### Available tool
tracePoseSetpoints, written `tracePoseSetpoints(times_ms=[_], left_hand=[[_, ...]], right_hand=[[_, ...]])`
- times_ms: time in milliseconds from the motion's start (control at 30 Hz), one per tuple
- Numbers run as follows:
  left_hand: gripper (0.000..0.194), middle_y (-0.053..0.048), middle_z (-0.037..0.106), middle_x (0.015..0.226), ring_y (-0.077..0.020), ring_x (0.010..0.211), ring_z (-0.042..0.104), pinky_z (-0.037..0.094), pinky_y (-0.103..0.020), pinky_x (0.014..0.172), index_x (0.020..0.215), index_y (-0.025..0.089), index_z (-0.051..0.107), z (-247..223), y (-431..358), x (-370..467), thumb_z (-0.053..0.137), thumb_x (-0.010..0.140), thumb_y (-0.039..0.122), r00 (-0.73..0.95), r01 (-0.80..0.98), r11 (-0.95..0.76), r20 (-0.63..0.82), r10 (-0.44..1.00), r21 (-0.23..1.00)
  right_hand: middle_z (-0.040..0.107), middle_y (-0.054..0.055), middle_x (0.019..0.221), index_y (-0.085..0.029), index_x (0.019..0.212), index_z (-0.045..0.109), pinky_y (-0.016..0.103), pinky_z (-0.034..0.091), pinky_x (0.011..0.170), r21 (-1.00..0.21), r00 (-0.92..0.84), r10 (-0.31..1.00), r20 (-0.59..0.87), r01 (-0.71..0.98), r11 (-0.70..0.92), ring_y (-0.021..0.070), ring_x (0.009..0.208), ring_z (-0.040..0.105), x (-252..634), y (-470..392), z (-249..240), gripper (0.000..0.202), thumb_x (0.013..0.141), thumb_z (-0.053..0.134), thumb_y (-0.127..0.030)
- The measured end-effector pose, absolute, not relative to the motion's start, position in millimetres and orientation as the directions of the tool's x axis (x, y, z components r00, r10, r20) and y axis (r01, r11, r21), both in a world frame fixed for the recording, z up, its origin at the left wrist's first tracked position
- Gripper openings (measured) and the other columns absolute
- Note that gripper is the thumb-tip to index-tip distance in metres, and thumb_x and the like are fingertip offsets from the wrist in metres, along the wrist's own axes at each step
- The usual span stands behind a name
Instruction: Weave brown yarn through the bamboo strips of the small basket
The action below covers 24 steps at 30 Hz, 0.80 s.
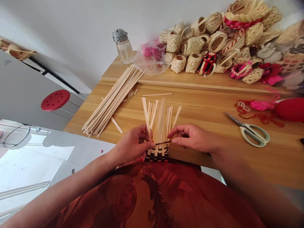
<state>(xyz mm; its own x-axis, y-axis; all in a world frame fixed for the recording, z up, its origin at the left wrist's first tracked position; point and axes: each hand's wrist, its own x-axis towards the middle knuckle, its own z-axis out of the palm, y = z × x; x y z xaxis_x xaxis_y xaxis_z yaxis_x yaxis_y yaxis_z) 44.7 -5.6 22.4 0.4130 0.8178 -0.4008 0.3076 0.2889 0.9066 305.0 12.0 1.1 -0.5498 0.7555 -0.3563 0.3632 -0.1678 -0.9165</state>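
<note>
A small woven piece (157, 155) with black and pale checks sits at the table's front edge, against the red clothing. Pale upright strips (160, 118) fan out from its top. My left hand (136, 142) is closed at its left side, with thumb and fingers pinching the woven piece's edge and a black strand. Across the front of the uprights runs the thin black strand (163, 143). Its right end is pinched between the thumb and fingers of my right hand (190, 136), just right of the strips.
Loose wooden strips (114, 99) lie in a bundle at the left. Scissors (251, 129) and red yarn (291, 109) are at the right. Behind stand a bottle (124, 47), a plastic bag (152, 58) and several small woven baskets (193, 46). A red stool (55, 99) stands left.
</note>
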Motion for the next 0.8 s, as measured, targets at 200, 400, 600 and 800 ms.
tracePoseSetpoints(times_ms=[200, 400, 600, 800], left_hand=[[0.025, 0.007, 0.060, 0.067, -0.0061, 0.044, 0.055, 0.044, -0.016, 0.041, 0.089, 0.019, 0.051, 22.6, -6.8, 47.8, 0.075, 0.082, 0.026, 0.447, 0.273, 0.348, -0.439, 0.779, 0.897], [0.032, 0.007, 0.059, 0.068, -0.0059, 0.043, 0.055, 0.040, -0.015, 0.040, 0.098, 0.020, 0.052, 20.5, -7.2, 54.4, 0.077, 0.081, 0.031, 0.423, 0.257, 0.376, -0.453, 0.785, 0.890], [0.033, 0.009, 0.058, 0.065, -0.0070, 0.043, 0.057, 0.040, -0.015, 0.040, 0.103, 0.021, 0.052, 16.6, -7.6, 54.4, 0.076, 0.082, 0.028, 0.413, 0.257, 0.376, -0.453, 0.790, 0.890], [0.027, 0.007, 0.060, 0.065, -0.0064, 0.047, 0.058, 0.043, -0.015, 0.043, 0.085, 0.019, 0.053, 18.1, -7.0, 54.3, 0.078, 0.079, 0.024, 0.436, 0.223, 0.415, -0.471, 0.767, 0.882]], right_hand=[[0.072, 0.003, 0.082, -0.019, 0.088, 0.075, 0.028, 0.044, 0.067, -0.860, -0.524, 0.826, -0.210, 0.500, 0.098, 0.0158, 0.073, 0.060, 349.2, 29.8, 46.5, 0.020, 0.083, 0.071, -0.038], [0.066, 0.000, 0.074, -0.018, 0.088, 0.071, 0.027, 0.041, 0.061, -0.910, -0.498, 0.867, -0.007, 0.362, 0.201, 0.0128, 0.066, 0.054, 340.0, 47.7, 57.5, 0.022, 0.086, 0.069, -0.040], [0.063, -0.001, 0.073, -0.017, 0.087, 0.070, 0.026, 0.041, 0.062, -0.920, -0.457, 0.883, 0.108, 0.291, 0.263, 0.0123, 0.066, 0.052, 326.1, 50.9, 45.5, 0.023, 0.087, 0.069, -0.040], [0.067, 0.000, 0.077, -0.018, 0.086, 0.072, 0.027, 0.043, 0.065, -0.929, -0.443, 0.885, 0.139, 0.251, 0.271, 0.0135, 0.069, 0.056, 326.0, 46.7, 39.2, 0.018, 0.087, 0.070, -0.035]])
